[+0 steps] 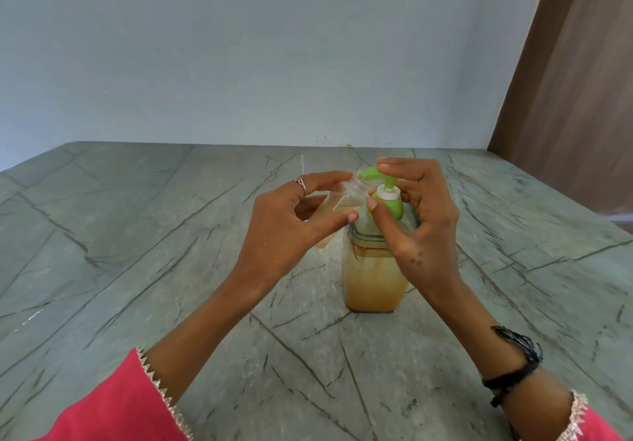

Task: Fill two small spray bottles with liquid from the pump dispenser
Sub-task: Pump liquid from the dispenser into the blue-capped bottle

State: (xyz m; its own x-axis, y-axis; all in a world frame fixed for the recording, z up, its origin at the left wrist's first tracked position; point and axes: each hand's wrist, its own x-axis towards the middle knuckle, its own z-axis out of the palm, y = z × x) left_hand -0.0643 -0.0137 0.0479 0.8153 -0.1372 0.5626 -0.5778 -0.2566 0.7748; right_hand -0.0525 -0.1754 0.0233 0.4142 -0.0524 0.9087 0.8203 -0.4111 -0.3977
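My left hand (291, 214) holds one small spray bottle (337, 202) between forefinger and thumb, tipped on its side so that its open threaded neck meets the green spout (371, 173) of the pump dispenser (375, 269); I tilt it because the spout points sideways and slightly down, and the mouth is narrow, so anything pumped should land inside rather than on the counter (171, 269). The bottle already shows a little amber liquid lying along its lower side, so I judge this fill to be under way, not finished. My right hand (414, 221) is curled over the pump, forefinger on top of the head and thumb against the green collar (388, 202), which lets me press down while steadying the dispenser against tipping. The dispenser stands upright on the counter, around the middle and well back from the near edge, about two-thirds full of the same amber liquid. A thin white stick-like thing (302, 164) shows behind my left hand, towards the far edge; I cannot tell what it is. The second bottle I cannot see.
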